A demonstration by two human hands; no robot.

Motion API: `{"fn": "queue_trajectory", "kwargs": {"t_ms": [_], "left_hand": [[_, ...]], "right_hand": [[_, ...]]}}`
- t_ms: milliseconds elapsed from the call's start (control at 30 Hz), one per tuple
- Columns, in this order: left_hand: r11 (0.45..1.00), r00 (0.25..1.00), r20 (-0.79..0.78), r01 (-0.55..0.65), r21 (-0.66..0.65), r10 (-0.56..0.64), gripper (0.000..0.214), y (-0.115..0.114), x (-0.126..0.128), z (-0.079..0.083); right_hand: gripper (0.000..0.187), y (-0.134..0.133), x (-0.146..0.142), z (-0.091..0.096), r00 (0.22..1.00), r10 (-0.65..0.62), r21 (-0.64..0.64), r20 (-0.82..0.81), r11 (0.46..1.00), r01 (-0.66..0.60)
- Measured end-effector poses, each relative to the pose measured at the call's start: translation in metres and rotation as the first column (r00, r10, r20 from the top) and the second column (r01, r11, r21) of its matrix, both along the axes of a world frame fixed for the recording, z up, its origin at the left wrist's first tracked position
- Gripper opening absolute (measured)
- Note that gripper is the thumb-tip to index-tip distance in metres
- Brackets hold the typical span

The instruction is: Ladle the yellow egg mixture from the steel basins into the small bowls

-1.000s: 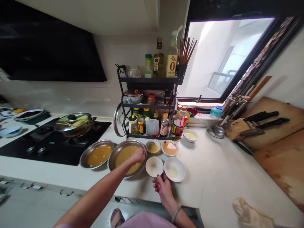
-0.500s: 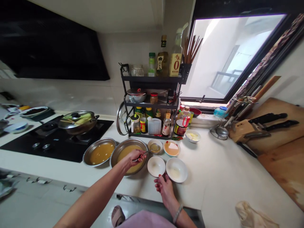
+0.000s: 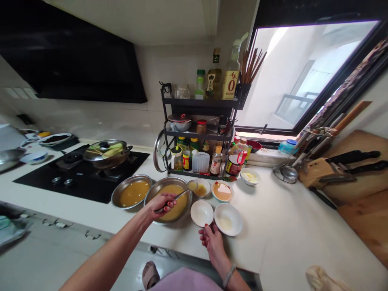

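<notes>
My left hand (image 3: 165, 202) is closed around the handle of a metal spoon (image 3: 182, 194). The spoon's round end, with yellowish liquid in it, is above the right rim of a large steel basin (image 3: 147, 198) of yellow liquid, beside a small bowl (image 3: 208, 192) with some of that liquid. My right hand (image 3: 211, 239) has its fingers apart and loosely bent at the near edge of two white bowls: a smaller bowl (image 3: 201, 213) and a larger bowl (image 3: 232, 214) with a little pale residue. Whether its fingertips touch a rim I cannot tell.
Left of the basin stands a steel dish (image 3: 115, 198) of brown-yellow liquid, near a lidded pan (image 3: 110, 157) on the black stove (image 3: 81, 190). Behind are a bowl of orange liquid (image 3: 222, 191) and a spice rack (image 3: 200, 171). A knife block (image 3: 317, 171) stands right.
My left hand has moved left and slightly down, lifting the spoon from the small bowl toward the basin. My right hand stays by the white bowls. The view has shifted a little.
</notes>
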State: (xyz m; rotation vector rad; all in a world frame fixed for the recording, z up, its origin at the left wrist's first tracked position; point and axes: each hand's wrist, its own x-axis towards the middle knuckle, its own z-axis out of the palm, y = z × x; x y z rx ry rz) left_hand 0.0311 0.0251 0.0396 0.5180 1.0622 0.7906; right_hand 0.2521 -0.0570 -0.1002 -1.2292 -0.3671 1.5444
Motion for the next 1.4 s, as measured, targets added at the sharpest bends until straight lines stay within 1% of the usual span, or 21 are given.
{"fn": "queue_trajectory", "kwargs": {"t_ms": [100,167,267,333,367,433,467,500,567,600,633,700,800,867,900,967,1033,1133,1200,1300,1400], "left_hand": [[0.998,0.996,-0.064,-0.059,0.037,0.061,0.022,-0.018,-0.017,0.001],[0.993,0.981,-0.170,-0.081,0.085,0.094,0.026,-0.031,-0.027,-0.002],[0.983,0.921,-0.373,-0.047,0.179,0.113,0.036,-0.049,-0.038,-0.012],[0.968,0.827,-0.551,0.042,0.249,0.106,0.040,-0.058,-0.044,-0.020],[0.950,0.753,-0.648,0.109,0.292,0.113,0.040,-0.062,-0.047,-0.024],[0.892,0.568,-0.804,0.255,0.374,0.175,0.038,-0.068,-0.051,-0.031],[0.852,0.484,-0.845,0.321,0.413,0.228,0.037,-0.070,-0.053,-0.034],[0.811,0.420,-0.862,0.373,0.450,0.285,0.037,-0.072,-0.055,-0.036],[0.752,0.356,-0.859,0.429,0.501,0.369,0.038,-0.073,-0.055,-0.039],[0.741,0.346,-0.856,0.438,0.510,0.385,0.039,-0.072,-0.054,-0.039],[0.740,0.346,-0.856,0.440,0.509,0.384,0.039,-0.069,-0.052,-0.039],[0.760,0.373,-0.863,0.432,0.486,0.340,0.041,-0.062,-0.044,-0.036],[0.785,0.461,-0.852,0.420,0.455,0.248,0.041,-0.044,-0.024,-0.029],[0.782,0.500,-0.845,0.443,0.440,0.192,0.037,-0.029,-0.008,-0.026],[0.772,0.498,-0.852,0.475,0.422,0.160,0.034,-0.021,0.001,-0.024],[0.764,0.434,-0.892,0.533,0.365,0.123,0.026,-0.005,0.018,-0.023],[0.758,0.411,-0.904,0.552,0.348,0.116,0.021,0.010,0.033,-0.024],[0.763,0.410,-0.907,0.554,0.333,0.098,0.019,0.031,0.052,-0.029],[0.777,0.424,-0.903,0.547,0.310,0.061,0.017,0.042,0.061,-0.032],[0.812,0.473,-0.880,0.526,0.253,-0.033,0.013,0.051,0.069,-0.036],[0.849,0.569,-0.806,0.496,0.179,-0.162,0.014,0.051,0.069,-0.039]], "right_hand": [[0.066,0.000,0.002,0.000,1.000,0.019,0.004,-0.005,1.000,-0.019],[0.065,0.000,0.002,0.000,1.000,0.029,0.002,-0.007,1.000,-0.029],[0.066,-0.001,0.003,0.000,0.999,0.038,-0.003,-0.008,0.999,-0.038],[0.066,-0.001,0.003,0.000,0.999,0.039,-0.008,-0.006,0.999,-0.039],[0.066,-0.001,0.004,0.000,0.999,0.037,-0.009,-0.005,0.999,-0.038],[0.066,-0.002,0.004,0.001,0.999,0.037,-0.005,-0.005,0.999,-0.037],[0.065,-0.002,0.004,0.001,0.999,0.037,-0.002,-0.006,0.999,-0.037],[0.065,-0.002,0.004,0.001,0.999,0.038,-0.001,-0.007,0.999,-0.038],[0.065,-0.001,0.003,0.001,0.999,0.041,-0.004,-0.006,0.999,-0.041],[0.066,-0.001,0.003,0.000,0.999,0.041,-0.007,-0.004,0.999,-0.041],[0.066,-0.001,0.003,0.000,0.999,0.041,-0.008,-0.003,0.999,-0.041],[0.066,-0.001,0.003,0.000,0.999,0.040,-0.004,-0.005,0.999,-0.040],[0.065,-0.001,0.003,0.000,0.999,0.036,0.006,-0.009,0.999,-0.036],[0.065,-0.001,0.003,-0.001,0.999,0.034,0.009,-0.008,0.999,-0.034],[0.065,-0.001,0.002,-0.001,0.999,0.032,0.009,-0.008,0.999,-0.032],[0.066,0.000,0.002,0.000,1.000,0.025,0.011,-0.010,1.000,-0.025],[0.067,0.000,0.001,0.000,1.000,0.018,0.012,-0.012,1.000,-0.017],[0.069,0.001,-0.001,0.000,1.000,0.007,0.015,-0.010,1.000,-0.007],[0.070,0.001,-0.001,0.000,1.000,-0.001,0.013,-0.006,1.000,0.001],[0.072,0.001,-0.002,-0.001,1.000,-0.010,0.017,-0.007,1.000,0.010],[0.071,0.000,-0.002,-0.002,1.000,-0.012,0.029,-0.016,1.000,0.012]]}}
